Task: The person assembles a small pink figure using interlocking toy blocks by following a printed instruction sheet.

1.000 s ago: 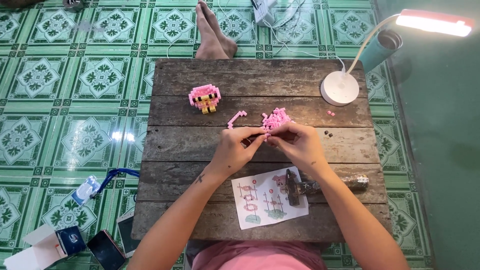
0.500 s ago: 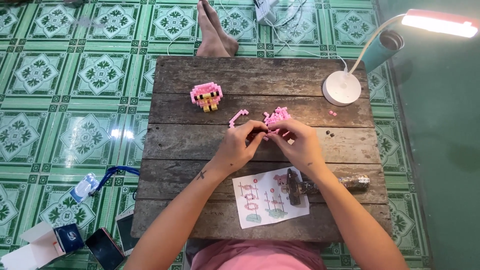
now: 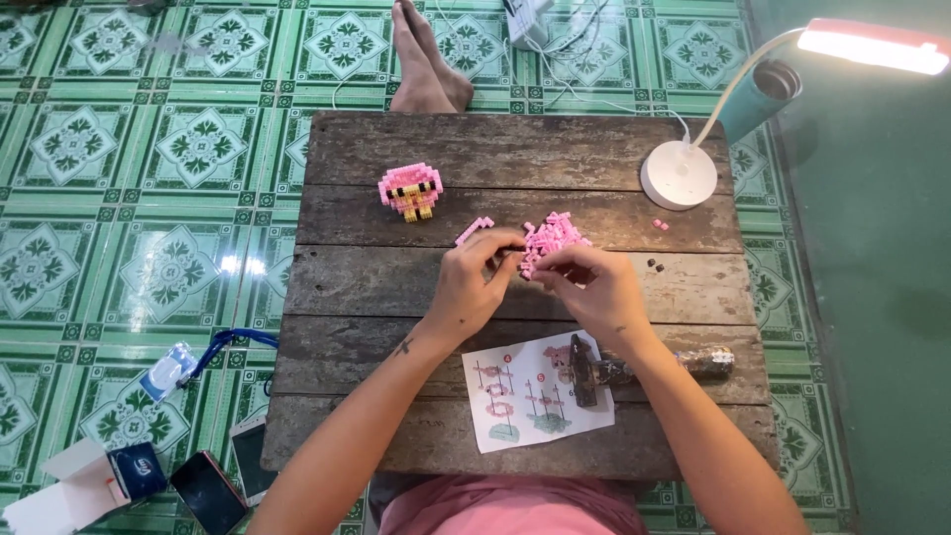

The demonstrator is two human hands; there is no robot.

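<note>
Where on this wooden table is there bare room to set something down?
Bare: the far plank of the table behind the pink block figure, the left planks beside the left hand, and the right edge past the two dark bits. Crowded: the middle, with both hands at the pink brick pile, and the instruction sheet.

Pink bricks (image 3: 551,238), green patterned tiles (image 3: 149,149)

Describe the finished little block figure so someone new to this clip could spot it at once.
Start at the weathered wooden table on the green patterned tiles. On its far half, left of the white lamp base and beyond the left hand, stands the block figure. Unlike the loose pink bricks at the fingertips, it is assembled, with a pink top and yellow lower part.
</note>
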